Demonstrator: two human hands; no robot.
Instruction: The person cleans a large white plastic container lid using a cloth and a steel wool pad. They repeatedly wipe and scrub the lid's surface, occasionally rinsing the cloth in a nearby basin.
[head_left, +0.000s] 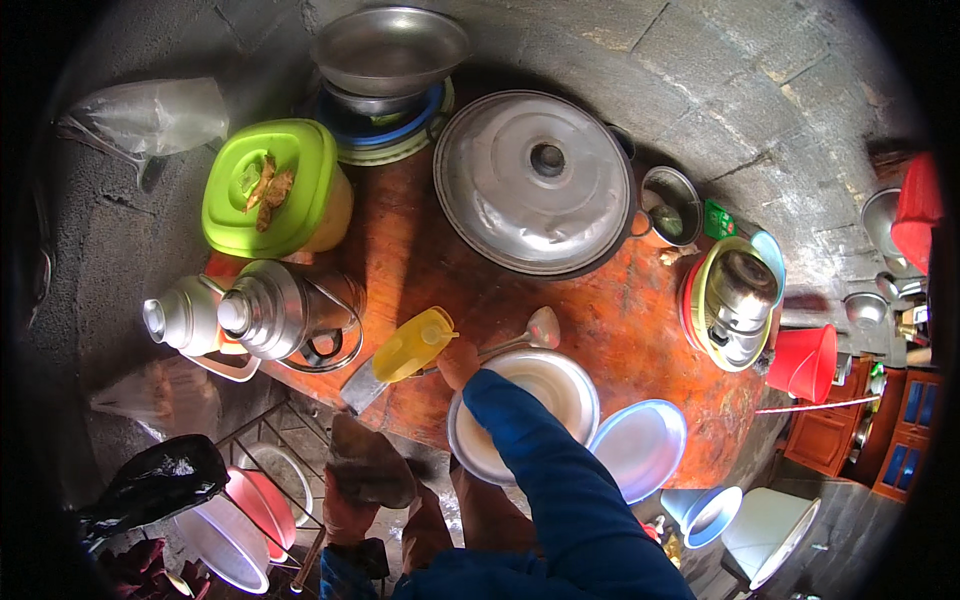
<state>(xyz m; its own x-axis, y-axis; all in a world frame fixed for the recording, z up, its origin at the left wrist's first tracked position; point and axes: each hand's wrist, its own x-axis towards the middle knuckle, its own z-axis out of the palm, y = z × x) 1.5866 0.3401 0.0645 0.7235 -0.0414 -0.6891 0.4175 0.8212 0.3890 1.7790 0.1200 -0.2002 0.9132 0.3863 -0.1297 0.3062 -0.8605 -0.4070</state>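
My right hand (457, 365), in a blue sleeve, reaches over a white enamel-like basin (581, 390) to the table. Its fingers are at the dark handle of a cleaver (361, 388), beside a yellow plastic bottle (412, 346) lying across it. I cannot tell whether they grip the handle. A metal ladle (543, 328) has its shaft running towards the same hand. Low in the view, my left hand (350, 514), with a dark band at the wrist, holds a brown lump (370, 459), perhaps a root, in front of the table edge.
On the wooden table (495, 300) stand a large lidded pot (517, 217), a green-lidded tub (289, 150), two thermos flasks (266, 315), stacked basins (390, 52) and bowls (739, 292). Another basin (637, 450) overhangs the near edge. A metal rack (281, 427) with basins stands lower left.
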